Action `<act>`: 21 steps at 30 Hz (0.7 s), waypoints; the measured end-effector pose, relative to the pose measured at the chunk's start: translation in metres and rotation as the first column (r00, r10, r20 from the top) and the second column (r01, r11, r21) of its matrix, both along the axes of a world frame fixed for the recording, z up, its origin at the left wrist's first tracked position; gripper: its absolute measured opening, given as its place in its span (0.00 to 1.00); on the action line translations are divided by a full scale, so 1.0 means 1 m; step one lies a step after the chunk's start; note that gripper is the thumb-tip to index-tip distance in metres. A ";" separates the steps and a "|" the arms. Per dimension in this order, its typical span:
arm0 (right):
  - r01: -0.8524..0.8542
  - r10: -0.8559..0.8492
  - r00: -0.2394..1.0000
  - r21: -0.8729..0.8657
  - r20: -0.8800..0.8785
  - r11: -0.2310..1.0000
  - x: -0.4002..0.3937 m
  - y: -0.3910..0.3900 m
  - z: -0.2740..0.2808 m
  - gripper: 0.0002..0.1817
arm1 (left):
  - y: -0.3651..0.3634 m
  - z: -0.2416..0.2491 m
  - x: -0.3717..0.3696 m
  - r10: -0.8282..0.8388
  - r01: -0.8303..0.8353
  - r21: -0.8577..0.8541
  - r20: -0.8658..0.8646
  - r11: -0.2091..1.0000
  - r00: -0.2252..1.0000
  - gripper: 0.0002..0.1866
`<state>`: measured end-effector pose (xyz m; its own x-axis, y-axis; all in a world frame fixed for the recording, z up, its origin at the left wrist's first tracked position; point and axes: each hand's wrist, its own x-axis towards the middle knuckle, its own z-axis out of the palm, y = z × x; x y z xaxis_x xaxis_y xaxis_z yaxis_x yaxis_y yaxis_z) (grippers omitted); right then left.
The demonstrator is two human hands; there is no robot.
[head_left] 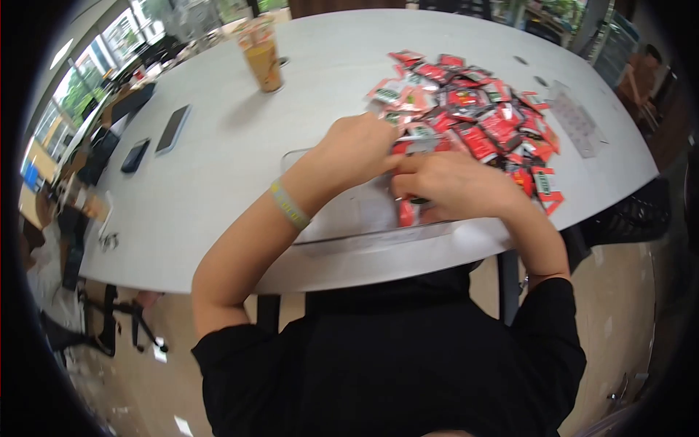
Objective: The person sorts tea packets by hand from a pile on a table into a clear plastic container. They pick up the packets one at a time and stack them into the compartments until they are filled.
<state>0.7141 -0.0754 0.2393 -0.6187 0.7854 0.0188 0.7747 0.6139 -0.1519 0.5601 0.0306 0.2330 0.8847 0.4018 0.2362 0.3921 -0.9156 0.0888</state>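
Note:
A heap of small red packets [488, 120], some with white and green labels, covers the right part of the table. In front of me stands a clear plastic container [338, 237], with red packets at its right end. My left hand [357, 149] reaches over the container to the near edge of the heap; its fingertips are mostly hidden. My right hand [459, 182] is beside it, fingers bent and closed over the red packets at the container's right end. A red packet [408, 213] shows just under the right fingers. Which packet each hand grips is partly hidden and blurred.
On the white table [320, 65] are a cup of orange-brown drink [262, 62], a phone [173, 130], a dark small device [136, 155] and a clear sheet [575, 120] on the right. A black chair [630, 215] stands at right. Another person [641, 76] is farther off.

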 end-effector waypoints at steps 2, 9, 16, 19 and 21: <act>0.004 0.000 1.000 0.161 -0.023 0.987 -0.002 -0.003 -0.004 0.19 | -0.002 0.003 0.003 0.024 -0.025 -0.016 -0.028 1.000 0.999 0.16; 0.084 -0.086 0.996 0.494 -0.019 0.866 -0.007 -0.001 -0.015 0.12 | -0.002 -0.001 0.001 -0.007 0.011 -0.094 0.047 0.996 0.999 0.09; 0.201 -0.185 0.977 0.724 -0.102 0.660 0.001 0.009 -0.025 0.20 | -0.007 0.014 -0.001 0.037 -0.030 -0.326 0.013 0.945 0.999 0.14; 0.239 -0.189 0.971 0.690 -0.148 0.683 0.002 0.012 -0.023 0.24 | -0.009 0.021 -0.003 -0.015 0.008 -0.326 -0.020 0.945 1.000 0.16; 0.312 -0.300 0.950 0.313 -0.087 0.897 0.005 0.013 -0.022 0.27 | -0.005 0.019 -0.005 -0.063 0.057 -0.315 -0.011 0.947 0.998 0.17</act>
